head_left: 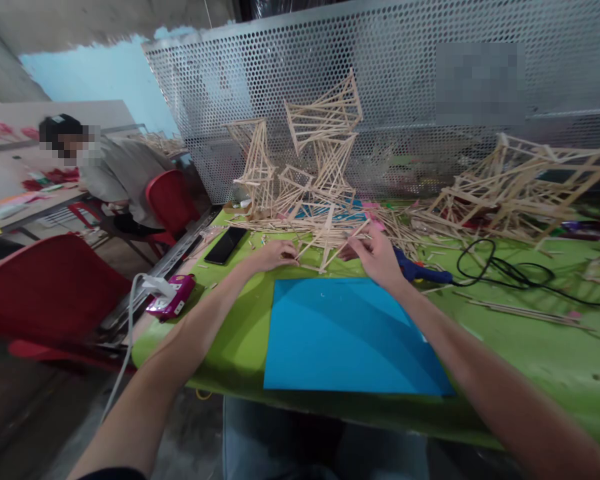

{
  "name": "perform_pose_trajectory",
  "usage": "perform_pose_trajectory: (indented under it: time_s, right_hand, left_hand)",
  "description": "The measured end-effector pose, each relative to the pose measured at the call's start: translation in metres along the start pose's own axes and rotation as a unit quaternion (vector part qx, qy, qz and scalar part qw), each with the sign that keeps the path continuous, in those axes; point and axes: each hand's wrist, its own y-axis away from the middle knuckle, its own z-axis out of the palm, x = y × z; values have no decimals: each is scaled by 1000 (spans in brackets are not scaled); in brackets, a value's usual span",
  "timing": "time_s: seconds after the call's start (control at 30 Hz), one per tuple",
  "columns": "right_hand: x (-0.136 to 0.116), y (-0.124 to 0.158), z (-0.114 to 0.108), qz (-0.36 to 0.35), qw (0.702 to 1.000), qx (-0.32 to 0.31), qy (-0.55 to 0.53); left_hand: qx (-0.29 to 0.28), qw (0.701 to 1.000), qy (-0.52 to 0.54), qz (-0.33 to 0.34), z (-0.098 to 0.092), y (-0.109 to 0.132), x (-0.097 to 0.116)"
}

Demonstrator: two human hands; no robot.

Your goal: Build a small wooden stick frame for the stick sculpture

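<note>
Table (505,347): L hand (275,255), R hand (377,257) hold 1 frame (330,241).

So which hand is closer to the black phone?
Left. The left hand sits just right of the phone, not touching it; the right hand, pinching a stick, is farther right, beside the blue glue gun.

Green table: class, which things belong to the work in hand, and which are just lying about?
In hand: stick frame, gripped by left hand and right hand; loose sticks beside it.
Lying about: phone, blue glue gun, black cable, blue sheet.
</note>
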Motion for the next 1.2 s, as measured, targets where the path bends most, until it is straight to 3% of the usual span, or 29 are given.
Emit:
perform_pose_trajectory:
  time_s: [0.17,0.4,0.57,0.8,1.2]
  right_hand:
    - [-2,3,6,-11,1000,-2,19]
    - [-5,6,14,-42,983,32,177]
    - [-1,3,20,-51,978,48,195]
    - [4,-2,19,-56,972,11,228]
    - [11,-11,21,-72,961,7,266]
  left_hand:
    - [-13,1000,-10,7,2,-2,-2]
    - [-29,999,8,13,11,-8,-1]
    - [-35,997,46,43,17,-10,-2]
    - [-43,994,90,38,17,-11,6]
    - [-40,995,86,38,17,-13,8]
